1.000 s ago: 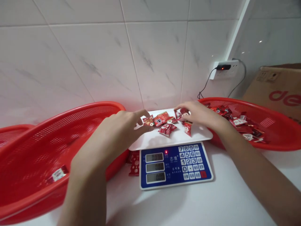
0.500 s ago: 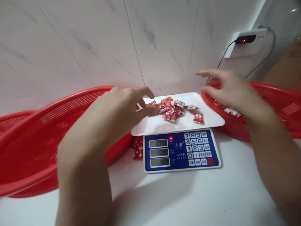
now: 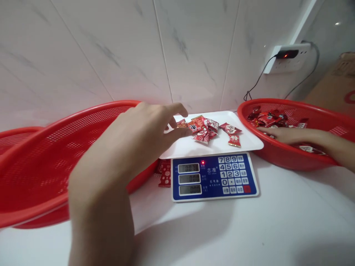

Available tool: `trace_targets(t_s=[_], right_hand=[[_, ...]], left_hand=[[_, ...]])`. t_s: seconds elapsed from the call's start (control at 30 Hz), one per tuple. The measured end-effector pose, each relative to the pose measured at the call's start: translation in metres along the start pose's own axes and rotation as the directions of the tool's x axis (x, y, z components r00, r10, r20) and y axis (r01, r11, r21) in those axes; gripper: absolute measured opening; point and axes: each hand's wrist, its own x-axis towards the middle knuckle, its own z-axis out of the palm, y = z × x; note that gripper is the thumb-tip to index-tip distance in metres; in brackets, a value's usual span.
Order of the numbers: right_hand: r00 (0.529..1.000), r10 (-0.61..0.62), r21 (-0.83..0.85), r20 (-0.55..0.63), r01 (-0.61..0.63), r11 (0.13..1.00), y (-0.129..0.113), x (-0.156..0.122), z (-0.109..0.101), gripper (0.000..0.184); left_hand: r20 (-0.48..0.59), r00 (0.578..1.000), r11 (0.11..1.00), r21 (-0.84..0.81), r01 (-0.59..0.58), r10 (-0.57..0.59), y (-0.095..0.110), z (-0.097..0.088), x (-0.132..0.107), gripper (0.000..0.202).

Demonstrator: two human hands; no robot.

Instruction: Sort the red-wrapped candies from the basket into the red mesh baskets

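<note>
Several red foil-wrapped candies [image 3: 202, 129] lie in a loose heap on a white tray [image 3: 199, 147], which sits on a digital weighing scale [image 3: 213, 177]. My left hand [image 3: 146, 129] hovers at the tray's left side, its curved fingers apart and almost touching the nearest candy, with nothing visible in them. My right hand [image 3: 288, 136] lies flat and open inside the right red mesh basket [image 3: 302, 114], on top of more wrapped candies [image 3: 266, 119]. Two more candies [image 3: 233, 133] lie apart at the tray's right.
A large red mesh basket [image 3: 83, 118] sits at the left, over another red rim [image 3: 19, 133]. A red candy packet [image 3: 165, 173] lies beside the scale. A wall socket [image 3: 288, 59] with a plugged-in cable and a cardboard box [image 3: 332, 88] are at the back right.
My right hand has dropped from above the basket's edge down into it, among the candies. The scale's top reading has changed. My left hand has barely moved.
</note>
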Motion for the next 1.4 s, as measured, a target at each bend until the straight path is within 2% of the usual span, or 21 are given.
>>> trace_targets(t_s=[0.07, 0.13, 0.23, 0.3, 0.37, 0.47, 0.53, 0.6, 0.67, 0.77, 0.83, 0.93, 1.03, 1.13, 1.27, 1.4], right_hand=[[0.99, 0.032, -0.06, 0.137, -0.024, 0.998, 0.005, 0.002, 0.006, 0.055], [0.984, 0.025, -0.164, 0.179, 0.005, 0.986, 0.003, 0.004, 0.006, 0.056], [0.98, -0.045, -0.225, 0.193, 0.089, 0.97, -0.008, 0.006, -0.006, 0.036], [0.99, -0.064, -0.199, 0.129, 0.089, 0.976, -0.019, 0.005, -0.02, 0.019], [1.0, -0.011, -0.189, -0.015, 0.008, 0.982, -0.033, 0.002, -0.037, 0.01], [0.972, 0.026, -0.123, -0.235, -0.056, 0.991, -0.062, -0.007, -0.057, 0.017], [0.952, -0.029, -0.009, -0.303, 0.028, 1.0, -0.084, -0.014, -0.061, 0.022], [0.952, -0.105, 0.156, -0.288, 0.154, 0.976, -0.107, -0.02, -0.054, 0.022], [0.956, -0.187, 0.301, -0.227, 0.251, 0.92, -0.126, -0.022, -0.038, 0.023], [0.954, -0.277, 0.385, -0.119, 0.301, 0.873, -0.145, -0.017, -0.008, 0.024], [0.951, -0.291, 0.382, -0.101, 0.307, 0.872, -0.15, -0.011, 0.007, 0.023], [0.948, -0.254, 0.394, -0.192, 0.311, 0.865, -0.148, -0.005, 0.016, 0.021], [0.923, -0.201, 0.385, -0.327, 0.325, 0.864, -0.144, -0.007, 0.01, 0.016], [0.898, -0.184, 0.376, -0.399, 0.343, 0.861, -0.141, -0.012, 0.002, 0.013], [0.869, -0.204, 0.366, -0.451, 0.389, 0.845, -0.138, -0.014, -0.001, 0.015], [0.878, -0.19, 0.348, -0.44, 0.362, 0.865, -0.138, -0.014, -0.002, 0.017]], left_hand=[[-0.008, 1.0, 1.0, 0.01, -0.018, 0.018, 0.0, 0.001, 0.001, 0.031], [0.001, 1.0, 1.0, 0.005, -0.028, 0.028, 0.001, 0.002, 0.002, 0.031], [0.026, 0.999, 0.999, -0.014, -0.03, 0.03, 0.0, 0.003, 0.003, 0.032], [0.036, 0.999, 0.999, -0.023, -0.027, 0.027, 0.0, 0.004, 0.003, 0.033], [0.04, 0.999, 0.999, -0.028, -0.022, 0.024, -0.001, 0.005, 0.003, 0.031], [0.043, 0.999, 1.0, -0.025, -0.014, 0.015, -0.003, 0.005, 0.004, 0.033], [0.042, 0.999, 1.0, -0.018, -0.015, 0.016, -0.005, 0.006, 0.004, 0.034], [0.034, 0.999, 1.0, -0.007, -0.021, 0.021, -0.006, 0.007, 0.005, 0.034], [0.037, 0.999, 1.0, -0.012, -0.025, 0.026, -0.007, 0.008, 0.007, 0.033], [0.079, 0.997, 0.999, -0.042, -0.017, 0.02, -0.009, 0.011, 0.009, 0.038], [0.083, 0.996, 0.999, -0.047, -0.015, 0.019, -0.011, 0.012, 0.009, 0.04], [0.028, 0.999, 0.999, -0.029, -0.041, 0.042, -0.012, 0.011, 0.009, 0.034], [0.015, 0.998, 0.997, -0.048, -0.053, 0.054, -0.009, 0.007, 0.008, 0.033], [0.052, 0.997, 0.997, -0.062, -0.056, 0.059, -0.002, 0.003, 0.009, 0.033], [0.076, 0.996, 0.997, -0.066, -0.047, 0.052, 0.004, 0.005, 0.009, 0.03], [0.074, 0.996, 0.998, -0.049, -0.041, 0.044, 0.002, 0.011, 0.011, 0.028]])
